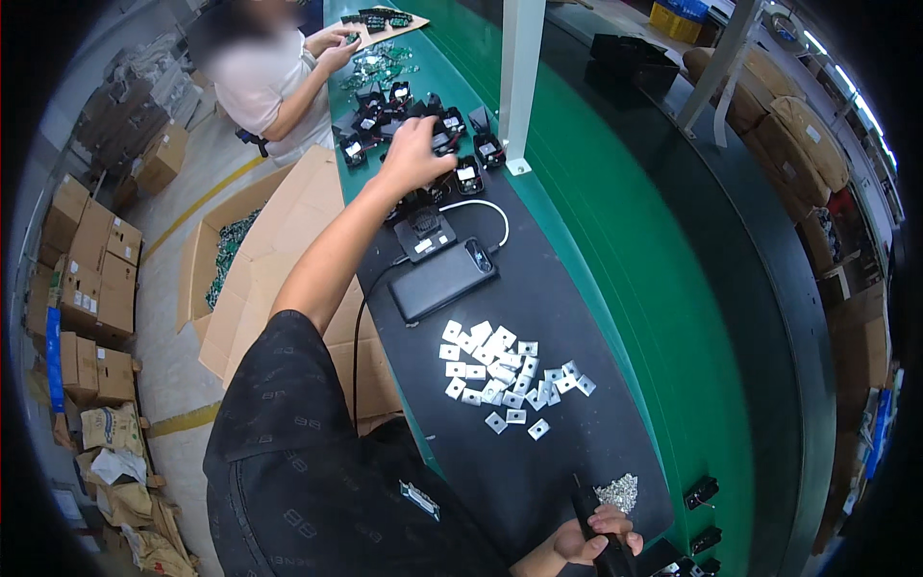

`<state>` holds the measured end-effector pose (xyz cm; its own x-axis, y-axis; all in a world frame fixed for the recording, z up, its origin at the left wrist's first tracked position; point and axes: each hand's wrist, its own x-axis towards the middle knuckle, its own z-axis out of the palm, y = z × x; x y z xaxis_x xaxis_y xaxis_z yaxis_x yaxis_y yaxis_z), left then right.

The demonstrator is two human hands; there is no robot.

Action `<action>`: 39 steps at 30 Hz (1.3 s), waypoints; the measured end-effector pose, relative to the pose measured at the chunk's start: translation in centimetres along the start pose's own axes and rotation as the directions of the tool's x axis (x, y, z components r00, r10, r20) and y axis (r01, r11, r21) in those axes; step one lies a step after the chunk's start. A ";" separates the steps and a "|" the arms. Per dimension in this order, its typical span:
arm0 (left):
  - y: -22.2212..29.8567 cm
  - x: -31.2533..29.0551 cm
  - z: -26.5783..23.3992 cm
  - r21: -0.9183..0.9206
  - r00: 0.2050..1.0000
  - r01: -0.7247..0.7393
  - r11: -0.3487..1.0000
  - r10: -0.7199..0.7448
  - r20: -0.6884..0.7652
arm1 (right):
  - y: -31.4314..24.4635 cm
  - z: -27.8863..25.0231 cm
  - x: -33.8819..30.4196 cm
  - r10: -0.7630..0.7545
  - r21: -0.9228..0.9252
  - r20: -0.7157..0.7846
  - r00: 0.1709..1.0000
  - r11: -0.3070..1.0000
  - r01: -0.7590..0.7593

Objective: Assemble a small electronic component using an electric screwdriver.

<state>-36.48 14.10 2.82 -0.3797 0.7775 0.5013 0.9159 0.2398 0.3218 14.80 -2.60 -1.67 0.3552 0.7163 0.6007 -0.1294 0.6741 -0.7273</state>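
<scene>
My left arm stretches to the far part of the bench, and my left hand [416, 156] is over a cluster of small black plastic housings [468, 176]. Its thumb and fingers are spread, with nothing plainly held between them. At the near right, my right hand [598, 537] is wrapped round a black electric screwdriver [584, 502], its thin bit pointing away from me. Beside the bit lies a heap of tiny silvery screws [620, 491]. Many flat metal plates [514, 365], each with a dark hole, lie scattered on the black mat between my hands.
A black power bank [442, 279] with a white cable lies beyond the plates, beside a black device [425, 236]. A white post [520, 87] rises from the bench. Another person [274, 82] handles parts near green circuit boards [380, 65]. An open carton [279, 260] stands left. More black housings [702, 492] sit on the green belt.
</scene>
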 end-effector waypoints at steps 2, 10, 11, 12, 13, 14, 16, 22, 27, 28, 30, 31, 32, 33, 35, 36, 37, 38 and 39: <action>-2.6 -0.4 0.0 0.077 0.993 0.112 0.991 -0.115 0.034 | 0.4 -0.5 -0.2 -0.010 0.009 -0.007 1.000 1.000 0.010; -0.2 -2.9 -0.1 0.135 0.996 0.073 0.988 -0.066 -0.054 | -0.1 -1.6 0.4 0.034 0.047 -0.002 0.999 0.998 -0.034; 1.5 -3.4 -0.4 0.031 0.994 -0.061 0.998 0.063 -0.089 | 0.0 -1.7 0.4 0.032 0.033 -0.003 0.999 0.999 -0.032; 4.2 -4.1 -1.0 -0.091 0.972 -0.213 0.973 0.202 -0.119 | -0.1 -1.6 0.4 0.038 0.059 -0.024 0.999 0.998 -0.037; 7.3 -4.9 -1.7 -0.298 0.950 -0.311 0.903 0.305 -0.067 | -0.3 -1.6 0.4 0.046 0.077 -0.043 0.998 0.996 -0.043; 9.3 -7.5 -3.6 -0.376 0.924 -0.362 0.853 0.383 -0.022 | -0.2 -1.3 0.4 0.069 0.106 -0.031 0.997 0.992 -0.065; 13.2 -12.4 -4.7 -0.378 0.792 -0.466 0.800 0.568 0.224 | 0.1 -1.4 0.4 0.084 0.116 -0.025 0.996 0.990 -0.081; 17.3 -22.1 -2.5 -0.571 0.701 -0.347 0.744 0.610 0.369 | -0.3 -1.9 0.4 0.102 0.117 0.057 0.993 0.987 -0.108; 19.3 -23.7 -1.6 -0.565 0.662 -0.380 0.732 0.642 0.386 | -0.5 -1.8 1.1 0.092 0.068 0.020 0.996 0.993 -0.093; 19.3 -23.6 -1.7 -0.548 0.655 -0.360 0.755 0.623 0.427 | -0.4 -2.1 1.5 0.123 0.189 0.066 0.990 0.973 -0.134; 19.6 -23.3 -2.0 -0.516 0.677 -0.376 0.770 0.608 0.414 | -0.6 -2.0 2.0 0.208 0.249 0.028 0.978 0.946 -0.209; 19.6 -23.3 -2.2 -0.491 0.685 -0.374 0.787 0.591 0.426 | -0.7 -1.6 2.5 0.236 0.313 0.029 0.971 0.921 -0.233; 19.8 -23.4 -1.7 -0.502 0.683 -0.391 0.772 0.609 0.404 | -0.7 -1.8 2.8 0.230 0.311 -0.008 0.973 0.926 -0.217; 19.9 -23.5 -1.3 -0.497 0.684 -0.413 0.763 0.620 0.384 | -0.7 -2.1 2.8 0.225 0.325 -0.042 0.973 0.924 -0.199; 20.4 -23.4 -0.5 -0.556 0.652 -0.418 0.718 0.663 0.367 | -0.9 -2.7 3.5 0.158 0.219 -0.082 0.984 0.966 -0.137; 20.7 -23.4 -0.4 -0.549 0.667 -0.426 0.719 0.660 0.346 | -1.0 -3.1 3.7 0.134 0.195 -0.085 0.987 0.974 -0.115; 20.9 -23.4 -0.4 -0.539 0.684 -0.432 0.723 0.652 0.326 | -1.2 -3.4 3.9 0.123 0.175 -0.095 0.988 0.979 -0.105; 20.8 -23.7 -0.2 -0.538 0.674 -0.440 0.719 0.660 0.332 | -1.2 -3.6 3.9 0.117 0.161 -0.093 0.989 0.982 -0.101; 20.7 -23.8 -0.2 -0.546 0.669 -0.441 0.712 0.666 0.329 | -1.3 -3.7 3.9 0.112 0.149 -0.089 0.990 0.984 -0.098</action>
<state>-8.52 0.40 -2.28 0.3988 0.8714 0.2856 0.7488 -0.4892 0.4471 19.81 -1.34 0.36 0.4195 0.7685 0.4832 -0.3001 0.6198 -0.7252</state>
